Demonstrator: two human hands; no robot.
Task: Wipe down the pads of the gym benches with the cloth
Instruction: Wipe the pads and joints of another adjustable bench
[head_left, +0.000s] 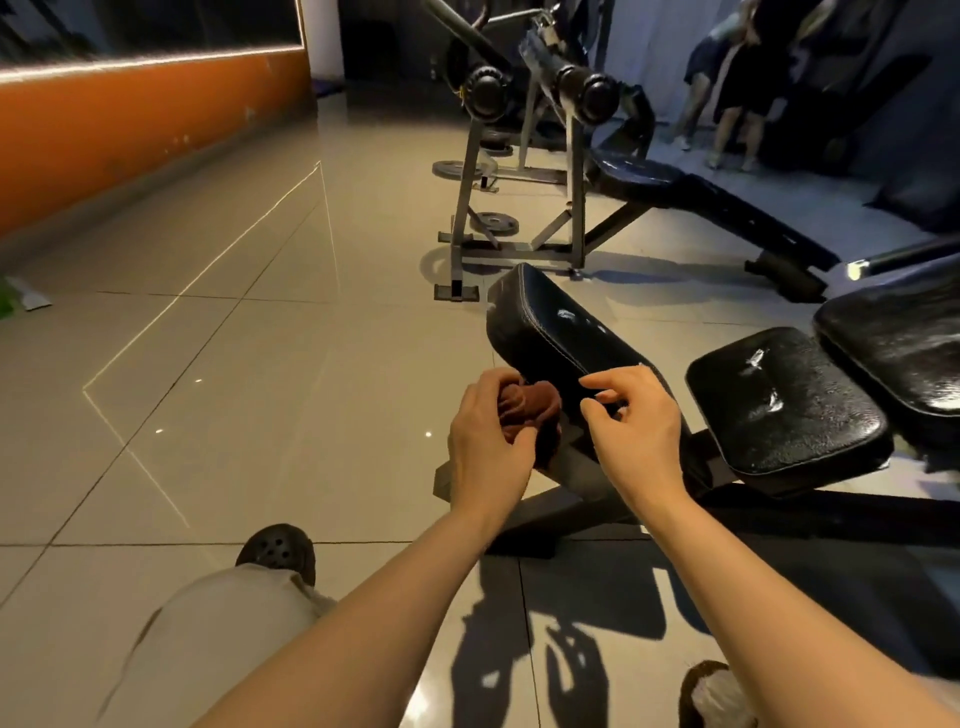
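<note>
Left hand (488, 436) is being curled round a bunched brown cloth (530, 410), which is being held against the near edge of the black leg pad (550, 332), at about six o'clock from that pad's centre. Right hand (636, 415) is being carried just beside it at three o'clock of the cloth, fingers loosely bent, thumb and forefinger apart, nothing being pinched. Whether its fingertips are touching the pad cannot be told. The cloth is being kept wadded rather than spread, so it is judged that only a narrow strip would be cleaned per pass and patches would be missed. Worn, pale scuffs are being shown on the seat pad (784, 405) at three o'clock and on the back pad (904, 343) beyond it; snagging of the cloth on torn vinyl is being considered a risk. The second bench (727, 208) at one o'clock is being left undone at this stage, and its frame (467, 171) is being regarded as a trip hazard on the glossy tiled floor (234, 364).
</note>
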